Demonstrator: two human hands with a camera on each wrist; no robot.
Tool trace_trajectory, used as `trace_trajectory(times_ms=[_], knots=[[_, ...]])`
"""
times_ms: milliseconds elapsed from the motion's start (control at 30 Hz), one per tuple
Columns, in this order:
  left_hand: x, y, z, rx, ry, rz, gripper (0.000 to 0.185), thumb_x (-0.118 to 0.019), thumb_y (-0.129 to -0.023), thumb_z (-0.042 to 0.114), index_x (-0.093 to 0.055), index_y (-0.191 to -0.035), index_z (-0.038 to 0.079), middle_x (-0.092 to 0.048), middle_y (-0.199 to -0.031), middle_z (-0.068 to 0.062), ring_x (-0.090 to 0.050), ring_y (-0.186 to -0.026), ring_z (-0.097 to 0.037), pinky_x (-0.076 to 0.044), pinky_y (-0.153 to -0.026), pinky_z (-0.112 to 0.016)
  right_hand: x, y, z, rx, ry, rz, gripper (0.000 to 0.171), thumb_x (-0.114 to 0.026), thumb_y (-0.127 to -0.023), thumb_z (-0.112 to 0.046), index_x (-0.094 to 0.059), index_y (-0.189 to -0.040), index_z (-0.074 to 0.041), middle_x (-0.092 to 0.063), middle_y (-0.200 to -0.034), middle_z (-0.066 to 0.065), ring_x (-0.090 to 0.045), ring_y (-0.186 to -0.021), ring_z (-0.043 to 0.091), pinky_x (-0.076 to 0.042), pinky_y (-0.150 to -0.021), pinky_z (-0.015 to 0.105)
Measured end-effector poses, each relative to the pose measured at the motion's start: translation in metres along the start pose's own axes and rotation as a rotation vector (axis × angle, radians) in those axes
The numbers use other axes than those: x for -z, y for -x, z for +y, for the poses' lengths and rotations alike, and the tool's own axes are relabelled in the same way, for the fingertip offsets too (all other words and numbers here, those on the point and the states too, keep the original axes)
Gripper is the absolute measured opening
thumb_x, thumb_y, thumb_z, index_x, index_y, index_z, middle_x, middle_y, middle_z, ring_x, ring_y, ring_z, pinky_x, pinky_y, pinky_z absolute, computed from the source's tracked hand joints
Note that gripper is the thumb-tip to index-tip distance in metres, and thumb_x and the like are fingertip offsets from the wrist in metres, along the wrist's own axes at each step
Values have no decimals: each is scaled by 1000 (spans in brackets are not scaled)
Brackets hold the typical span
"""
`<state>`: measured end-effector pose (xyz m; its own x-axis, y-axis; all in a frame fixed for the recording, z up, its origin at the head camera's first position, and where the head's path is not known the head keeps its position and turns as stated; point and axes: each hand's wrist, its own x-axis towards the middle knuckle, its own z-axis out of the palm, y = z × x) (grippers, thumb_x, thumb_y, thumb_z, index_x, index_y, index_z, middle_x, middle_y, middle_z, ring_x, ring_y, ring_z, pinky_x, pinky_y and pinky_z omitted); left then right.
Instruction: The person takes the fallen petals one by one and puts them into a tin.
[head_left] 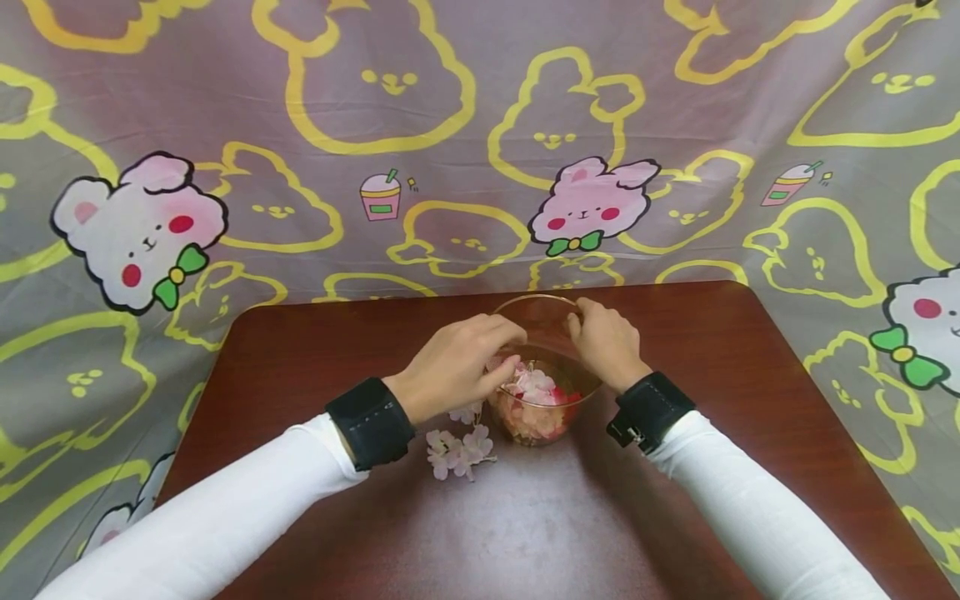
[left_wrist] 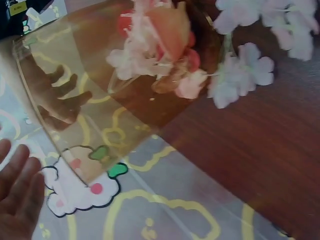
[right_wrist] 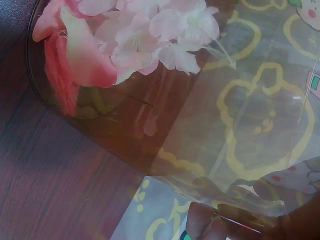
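Observation:
A clear amber glass vase (head_left: 536, 417) stands on the table with pink, white and red artificial flowers (head_left: 534, 387) inside. In the right wrist view, those petals (right_wrist: 135, 35) bunch up near the vase's bottom. My right hand (head_left: 606, 343) pinches the vase's far right rim; its fingertips (right_wrist: 200, 220) show against the glass edge. My left hand (head_left: 463, 360) hovers at the left rim with relaxed fingers. The left wrist view shows those fingers (left_wrist: 20, 180) apart from the glass and holding nothing. A pale pink flower sprig (head_left: 461, 452) lies on the table left of the vase.
The dark reddish-brown wooden table (head_left: 720, 500) carries all of this. Behind it and at its sides hangs a grey curtain (head_left: 450, 175) printed with yellow outlines and cartoon animals. Black bands (head_left: 371, 423) are on both wrists.

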<state>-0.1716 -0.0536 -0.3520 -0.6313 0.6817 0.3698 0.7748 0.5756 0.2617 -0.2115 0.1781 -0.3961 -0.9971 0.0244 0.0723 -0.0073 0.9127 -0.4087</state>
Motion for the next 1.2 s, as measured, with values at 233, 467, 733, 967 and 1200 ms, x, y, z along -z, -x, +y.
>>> trace_trajectory(times_ms=[233,467,733,967,1200], knots=[[-1,21,-14,9,-25,112,13,-69,-94,18,-71,-104,11,-71,-94,-1,-64,-84,-14,-57,-75,-31,2,1,-1,-1,1,-2,22,-50,-104,-27,-61,-98,-8,-59,-77,12,-61,-71,32,-39,-54,39],[-10,44,-32,121,-86,86,9,-65,-94,17,-71,-98,12,-70,-87,0,-62,-76,-13,-55,-66,-31,1,1,0,0,-7,2,22,-51,-103,-26,-61,-99,-7,-56,-73,10,-60,-69,31,-37,-54,38],[-44,81,-40,161,-97,-80,6,-69,-91,19,-70,-96,15,-64,-83,6,-55,-72,-6,-50,-62,-25,1,1,0,3,-8,2,22,-51,-104,-25,-61,-97,-7,-54,-72,9,-59,-68,30,-37,-54,37],[-64,99,-35,141,-106,-337,31,-76,-87,32,-72,-113,15,-70,-106,-1,-67,-96,-16,-58,-77,-35,3,2,-1,0,-10,-3,22,-50,-104,-26,-60,-95,-8,-53,-72,8,-59,-69,30,-37,-55,38],[-72,103,-34,126,-78,-395,15,-78,-87,24,-75,-101,18,-68,-92,3,-61,-82,-12,-52,-66,-28,3,2,-1,5,-15,-11,23,-49,-104,-27,-59,-95,-9,-51,-72,8,-59,-69,30,-36,-54,37]])
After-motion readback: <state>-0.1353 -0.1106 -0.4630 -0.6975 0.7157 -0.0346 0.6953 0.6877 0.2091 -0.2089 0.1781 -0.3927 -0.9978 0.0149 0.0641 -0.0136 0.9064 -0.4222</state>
